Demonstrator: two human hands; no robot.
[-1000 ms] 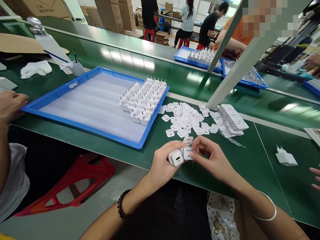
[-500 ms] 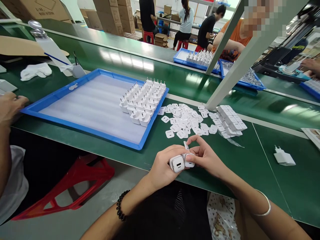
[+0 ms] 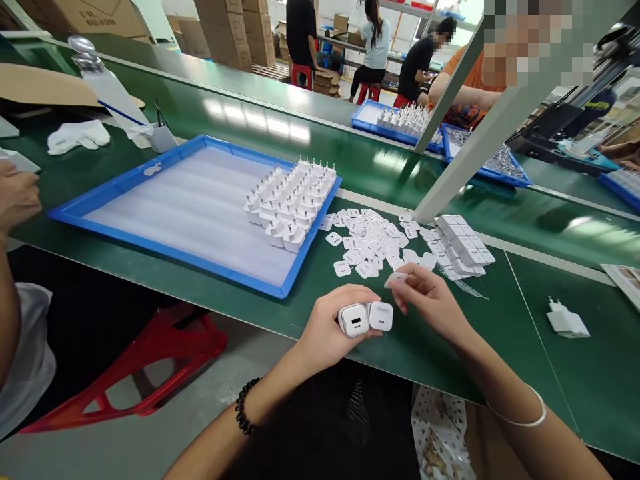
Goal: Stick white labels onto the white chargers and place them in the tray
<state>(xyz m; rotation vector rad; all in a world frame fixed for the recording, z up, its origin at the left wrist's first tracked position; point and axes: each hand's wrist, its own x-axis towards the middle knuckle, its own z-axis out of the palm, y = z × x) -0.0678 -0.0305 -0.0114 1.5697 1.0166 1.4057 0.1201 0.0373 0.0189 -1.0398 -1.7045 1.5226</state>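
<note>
My left hand (image 3: 335, 325) is closed around two white charger plugs, port faces toward me. The left charger (image 3: 354, 321) shows a wide slot and a small slot. On the right charger (image 3: 381, 317) there is one small slot and faint grey print. Just to the right, my right hand (image 3: 430, 299) pinches a small white face plate (image 3: 396, 279) between thumb and fingers, apart from the chargers. Beyond my hands lies a heap of loose white face plates (image 3: 373, 237). Beside it sit stacked white face plates (image 3: 465, 243) in neat blocks.
A blue tray (image 3: 175, 250) to the left holds rows of white plug housings (image 3: 295, 200) with pins up. One charger (image 3: 568, 319) lies at right. A grey post (image 3: 460, 153) rises behind the plates. At far left is a co-worker's hand (image 3: 17, 197), above a red stool (image 3: 135, 380).
My right hand has moved away from the right charger, up and to the right, with the small plate in its fingers. The right charger's face is now uncovered.
</note>
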